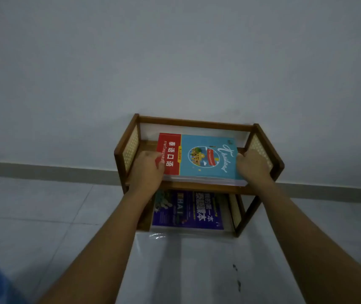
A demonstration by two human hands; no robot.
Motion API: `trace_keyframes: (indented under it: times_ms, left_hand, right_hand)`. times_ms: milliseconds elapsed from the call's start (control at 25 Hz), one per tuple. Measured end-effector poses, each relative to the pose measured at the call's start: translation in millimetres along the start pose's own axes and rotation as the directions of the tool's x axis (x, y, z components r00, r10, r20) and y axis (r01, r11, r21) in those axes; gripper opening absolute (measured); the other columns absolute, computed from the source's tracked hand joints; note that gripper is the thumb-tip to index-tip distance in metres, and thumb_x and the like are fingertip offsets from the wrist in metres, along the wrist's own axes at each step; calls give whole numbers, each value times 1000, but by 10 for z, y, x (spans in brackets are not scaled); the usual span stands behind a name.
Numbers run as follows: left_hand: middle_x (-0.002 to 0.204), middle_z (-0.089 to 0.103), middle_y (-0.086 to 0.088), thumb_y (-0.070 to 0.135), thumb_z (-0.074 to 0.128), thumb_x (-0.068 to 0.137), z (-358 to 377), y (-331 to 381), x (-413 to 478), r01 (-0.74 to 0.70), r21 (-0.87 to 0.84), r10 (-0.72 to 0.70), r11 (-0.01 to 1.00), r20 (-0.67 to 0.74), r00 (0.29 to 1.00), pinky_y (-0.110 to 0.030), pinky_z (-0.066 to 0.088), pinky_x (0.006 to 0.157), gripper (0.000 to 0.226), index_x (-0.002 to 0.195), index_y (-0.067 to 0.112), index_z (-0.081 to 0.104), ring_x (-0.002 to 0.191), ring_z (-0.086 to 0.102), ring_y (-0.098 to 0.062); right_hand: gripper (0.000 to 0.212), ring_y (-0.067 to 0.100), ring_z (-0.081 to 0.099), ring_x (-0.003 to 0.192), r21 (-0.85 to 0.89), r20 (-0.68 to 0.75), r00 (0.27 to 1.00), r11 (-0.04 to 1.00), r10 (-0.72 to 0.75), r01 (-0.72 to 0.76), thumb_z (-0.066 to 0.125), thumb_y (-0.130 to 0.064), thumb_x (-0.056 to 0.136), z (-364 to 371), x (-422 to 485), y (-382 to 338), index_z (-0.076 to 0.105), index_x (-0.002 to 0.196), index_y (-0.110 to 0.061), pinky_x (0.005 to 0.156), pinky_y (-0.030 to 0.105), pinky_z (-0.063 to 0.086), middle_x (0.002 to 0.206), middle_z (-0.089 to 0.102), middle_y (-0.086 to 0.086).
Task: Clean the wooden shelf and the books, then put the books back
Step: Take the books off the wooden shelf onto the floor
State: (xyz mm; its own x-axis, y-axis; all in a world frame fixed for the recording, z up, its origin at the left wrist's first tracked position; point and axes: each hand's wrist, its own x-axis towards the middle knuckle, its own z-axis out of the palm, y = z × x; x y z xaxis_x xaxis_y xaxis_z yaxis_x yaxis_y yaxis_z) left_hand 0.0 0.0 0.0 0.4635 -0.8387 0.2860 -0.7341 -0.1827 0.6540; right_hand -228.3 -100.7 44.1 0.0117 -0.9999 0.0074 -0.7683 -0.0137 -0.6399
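Gripping the book [203,156], both arms outstretched.

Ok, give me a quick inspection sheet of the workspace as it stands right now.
Surface: pale tiled floor, dark specks near the bottom of the view.
Job's things: wooden shelf against the wall; red and blue book flat on the upper tier; purple book flat on the lower tier.
Clutter: clear plastic sheet in front of the shelf.
Grips: left hand and right hand hold the upper book's two ends.
Cables: nothing seen.
Surroundings: plain wall, grey skirting.
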Motion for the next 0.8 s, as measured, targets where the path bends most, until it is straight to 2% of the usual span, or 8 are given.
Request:
trace_keyframes:
  times_ms: [200, 280, 400, 480, 640, 800]
  left_hand:
    - [139, 48, -8, 30, 52, 95, 38, -88, -78, 51, 8, -52, 999, 168, 984, -41, 43, 105, 46, 139, 17, 46, 127, 47, -22]
    - [139, 49, -7, 30, 52, 95, 43, -97, -112, 61, 22, -64, 998, 204, 977, -37, 41, 103, 46, 139, 16, 45, 127, 47, -22]
    - [133, 55, -6, 30, 50, 96, 43, -116, -115, 86, 52, -95, 995, 211, 973, -31, 42, 98, 41, 134, 14, 50, 123, 51, -20]
    - [135, 54, -6, 29, 50, 96, 54, -105, -142, 97, 40, -103, 994, 204, 974, -30, 42, 98, 40, 133, 13, 51, 123, 51, -20]
    - [137, 53, -6, 26, 50, 97, 79, -108, -168, 114, -3, -111, 994, 186, 976, -32, 42, 101, 39, 132, 11, 52, 126, 49, -21]
    - [140, 50, -6, 25, 49, 97, 84, -103, -177, 126, -28, -119, 992, 188, 975, -33, 40, 102, 39, 134, 11, 51, 128, 47, -22]
  right_hand:
    - [31, 19, 54, 82, -7, 43, 998, 999, 38, -38, 45, -23, 98, 159, 54, 128, 53, 117, 0, 47, 21, 33, 112, 62, 14]
    - [33, 23, 59, 92, -21, 51, 997, 998, 64, -63, 48, -24, 96, 191, 76, 178, 51, 120, -1, 49, 23, 36, 117, 61, 15]
    - [37, 25, 60, 97, -27, 77, 993, 995, 93, -91, 49, -24, 95, 188, 99, 218, 47, 124, -1, 57, 27, 43, 119, 60, 16]
    - [36, 24, 59, 94, -19, 103, 990, 996, 92, -91, 48, -23, 96, 185, 94, 239, 48, 124, 0, 61, 28, 45, 116, 60, 16]
    - [23, 21, 53, 83, -43, 86, 992, 995, 95, -92, 49, -19, 95, 178, 102, 237, 55, 108, -1, 66, 29, 44, 95, 53, 10]
    - [14, 20, 54, 81, -51, 69, 990, 991, 126, -123, 49, -21, 96, 225, 137, 240, 51, 94, -7, 63, 29, 45, 90, 52, 8]
